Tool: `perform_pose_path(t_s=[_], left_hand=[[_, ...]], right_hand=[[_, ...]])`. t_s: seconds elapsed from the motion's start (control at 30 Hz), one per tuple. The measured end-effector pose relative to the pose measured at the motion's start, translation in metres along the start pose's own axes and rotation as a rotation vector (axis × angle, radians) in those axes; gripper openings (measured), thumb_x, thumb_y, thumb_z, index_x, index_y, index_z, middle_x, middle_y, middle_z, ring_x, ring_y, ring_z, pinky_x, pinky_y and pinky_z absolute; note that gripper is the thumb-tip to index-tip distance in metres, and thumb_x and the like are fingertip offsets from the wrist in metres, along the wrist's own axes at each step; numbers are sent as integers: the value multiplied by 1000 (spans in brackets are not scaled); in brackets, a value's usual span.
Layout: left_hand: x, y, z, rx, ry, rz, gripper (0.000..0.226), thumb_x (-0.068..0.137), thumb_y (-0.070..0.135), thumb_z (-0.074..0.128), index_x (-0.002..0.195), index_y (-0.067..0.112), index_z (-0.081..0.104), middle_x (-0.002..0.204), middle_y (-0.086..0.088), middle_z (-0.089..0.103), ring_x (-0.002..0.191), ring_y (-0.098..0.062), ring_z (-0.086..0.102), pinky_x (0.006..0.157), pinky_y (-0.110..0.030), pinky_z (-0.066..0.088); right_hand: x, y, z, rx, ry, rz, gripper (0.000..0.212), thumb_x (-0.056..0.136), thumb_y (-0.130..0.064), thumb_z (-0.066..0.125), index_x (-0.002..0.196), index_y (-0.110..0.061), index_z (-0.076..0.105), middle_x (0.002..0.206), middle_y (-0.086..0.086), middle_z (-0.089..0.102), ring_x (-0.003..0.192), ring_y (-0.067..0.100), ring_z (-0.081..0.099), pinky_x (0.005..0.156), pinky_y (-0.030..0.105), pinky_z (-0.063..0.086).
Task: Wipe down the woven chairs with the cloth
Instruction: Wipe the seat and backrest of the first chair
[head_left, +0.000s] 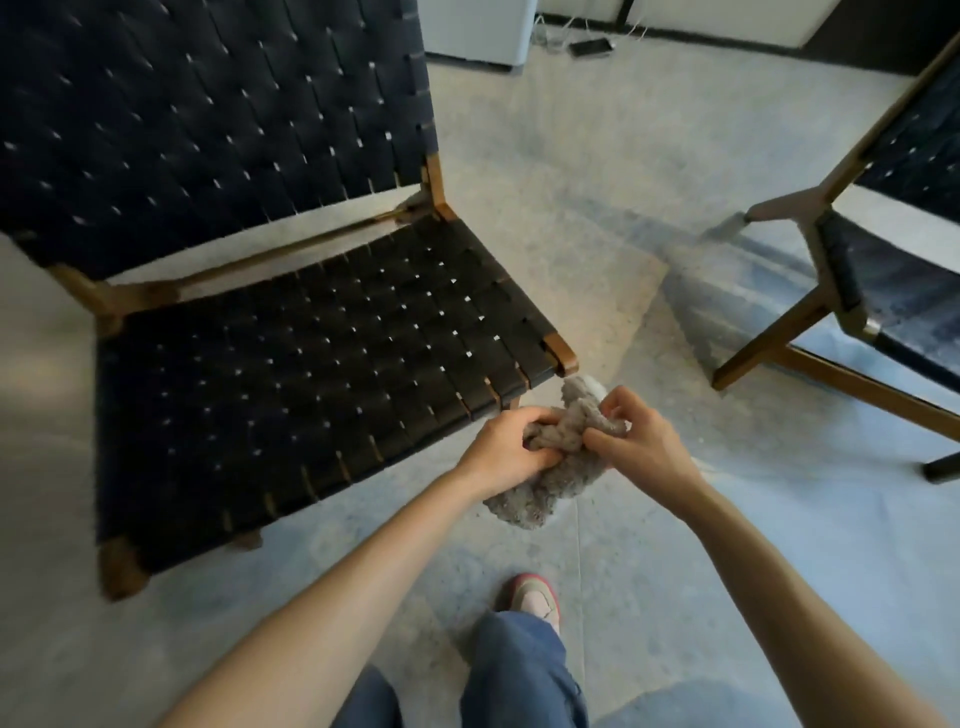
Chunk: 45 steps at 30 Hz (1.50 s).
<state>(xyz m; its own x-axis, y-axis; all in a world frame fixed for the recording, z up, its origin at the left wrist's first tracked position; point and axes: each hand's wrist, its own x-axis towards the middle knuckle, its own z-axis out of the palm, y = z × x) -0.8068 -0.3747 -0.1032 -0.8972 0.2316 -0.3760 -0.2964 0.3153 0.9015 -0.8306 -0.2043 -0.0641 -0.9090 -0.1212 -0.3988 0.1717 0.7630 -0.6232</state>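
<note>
Both of our hands are on the cloth (558, 470): the left hand (506, 444) curls its fingers round the bunched grey fabric from one side, and the right hand (631, 434) pinches it from the other, thumb and fingers dug into the folds. We hold the cloth up in the air, scrunched into a thick roll. Its long axis runs away from us, the far end poking up toward the wooden front corner (563, 356) of the near chair (322, 353) and the near end hanging down toward our shoe (532, 597) and trouser leg (519, 670). The cloth sits just off the seat's front edge, by that right corner. Whether it touches the webbing we cannot tell. The seat's black woven straps spread out to our left, the backrest rising behind them, with the wooden frame showing at the corners. To our right, well apart, a second woven chair (893, 291) stands angled, its leg reaching toward us. Between the two chairs a broad strip of pale floor (597, 218) runs back to a white cabinet (478, 31) and a dark device with cables (592, 47).
</note>
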Motion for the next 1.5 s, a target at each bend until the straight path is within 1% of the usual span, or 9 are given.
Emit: perform_pose_path(t_s=[0.27,0.47,0.67,0.8,0.97,1.1,1.2,1.37,1.5], left_hand=[[-149,127,-103,-121,135,48,46,78,8,73,122,19,63,120,7,64,112,-8,59,98,-31,47],[-263,153,-188,-70,279,67,38,78,15,76,115,19,67,111,11,64,92,22,54,76,0,42],[-347,149,-256,7,415,78,22,89,25,63,110,31,66,105,30,55,94,30,44,75,3,39],[-379,142,-295,2,500,86,25,97,11,49,106,29,64,114,14,62,103,14,51,86,1,37],[-400,126,-360,-3,547,21,32,95,-3,45,100,20,67,114,10,62,117,-5,50,101,-20,35],[-401,110,-429,18,555,7,25,93,2,52,95,24,64,104,12,61,98,-13,57,88,-24,40],[-389,101,-492,236,446,-66,21,96,8,49,110,21,57,117,1,57,85,-21,56,75,-24,42],[-371,107,-574,562,345,30,46,91,11,60,132,29,50,121,0,47,114,-17,48,92,-14,33],[-352,113,-623,729,372,160,56,83,22,70,135,29,49,154,-6,19,139,-26,18,112,-39,23]], right_hand=[[-99,-175,-58,-13,-48,-152,24,82,-21,65,81,-30,43,84,-11,52,69,4,48,51,6,38],[-166,-270,-38,-44,-81,-307,30,82,-14,66,87,-26,39,71,-6,50,56,-5,49,47,10,37],[-198,-341,2,-31,-125,-384,41,85,-17,64,106,-30,31,89,-3,56,65,11,59,47,12,45],[-199,-383,29,-50,-202,-441,44,87,-20,63,119,-41,40,95,-1,59,74,18,64,63,34,59],[-175,-430,77,-132,-184,-518,28,87,-30,67,115,-26,61,100,-8,60,76,0,57,60,12,45],[-147,-476,118,-178,-155,-609,22,85,-31,69,106,-25,64,96,-7,60,73,-2,54,58,9,40],[-127,-518,142,-218,-155,-701,19,84,-26,72,100,-19,66,97,-2,60,78,11,57,71,32,54],[-96,-587,157,-214,-149,-769,18,81,-16,75,98,-15,68,96,0,57,81,18,58,73,43,53],[-77,-641,157,-195,-142,-821,20,79,-11,77,97,-13,70,96,3,57,78,20,59,70,43,53]])
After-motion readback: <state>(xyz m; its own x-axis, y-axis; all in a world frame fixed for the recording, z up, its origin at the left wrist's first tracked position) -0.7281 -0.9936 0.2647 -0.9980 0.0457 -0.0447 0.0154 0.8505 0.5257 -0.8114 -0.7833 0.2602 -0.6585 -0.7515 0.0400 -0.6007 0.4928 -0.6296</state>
